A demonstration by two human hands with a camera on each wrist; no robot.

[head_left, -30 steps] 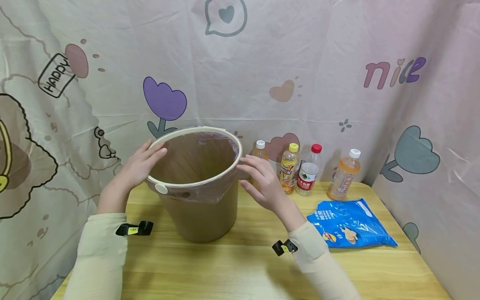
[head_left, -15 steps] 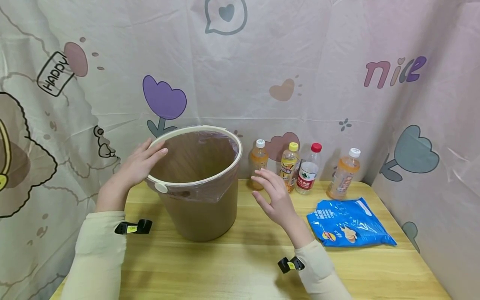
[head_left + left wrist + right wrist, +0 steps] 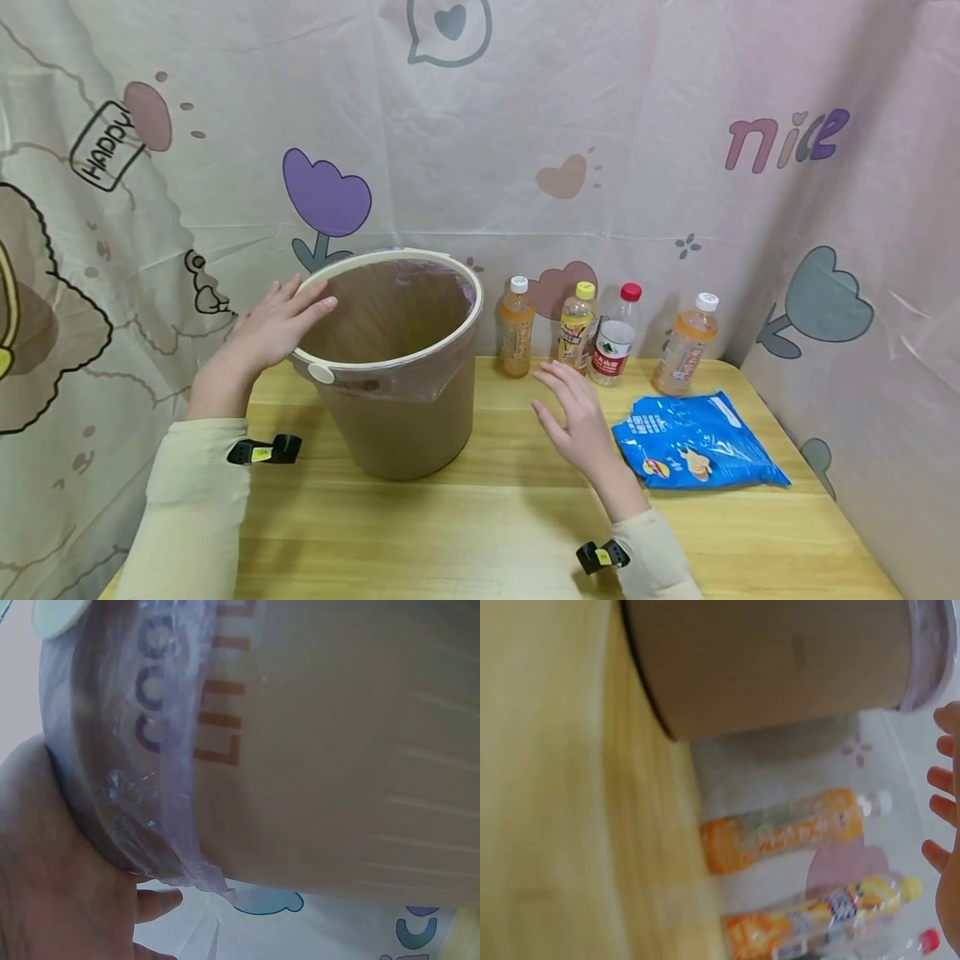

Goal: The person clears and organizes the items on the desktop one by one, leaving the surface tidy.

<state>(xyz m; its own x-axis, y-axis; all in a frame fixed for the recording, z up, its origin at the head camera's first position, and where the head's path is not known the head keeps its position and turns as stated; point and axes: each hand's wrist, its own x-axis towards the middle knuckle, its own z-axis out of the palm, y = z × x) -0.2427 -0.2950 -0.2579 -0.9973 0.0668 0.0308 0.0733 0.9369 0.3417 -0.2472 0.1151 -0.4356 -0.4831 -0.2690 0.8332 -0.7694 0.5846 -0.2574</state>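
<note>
A brown trash bin (image 3: 408, 437) with a cream rim stands upright on the table, a clear plastic bag (image 3: 427, 382) lining it and folded over its edge. My left hand (image 3: 273, 329) rests on the left side of the rim, fingers extended; the left wrist view shows its palm (image 3: 67, 892) against the bagged rim. To the bin's right, my right hand (image 3: 579, 417) hovers over the table with nothing in it, fingers spread and relaxed. Closest to it are an orange-drink bottle (image 3: 517, 333), a yellow-capped bottle (image 3: 576, 325) and a blue chip bag (image 3: 701, 446).
A red-capped water bottle (image 3: 613, 342) stands beside the yellow-capped one. Farther right is another white-capped bottle (image 3: 684, 350) with orange at its top. Behind the wooden table (image 3: 450, 542) hangs a printed curtain (image 3: 465, 158).
My right hand has left the right side of the bin's rim and moved right and toward me. My left hand stays on the rim; the bin has not moved.
</note>
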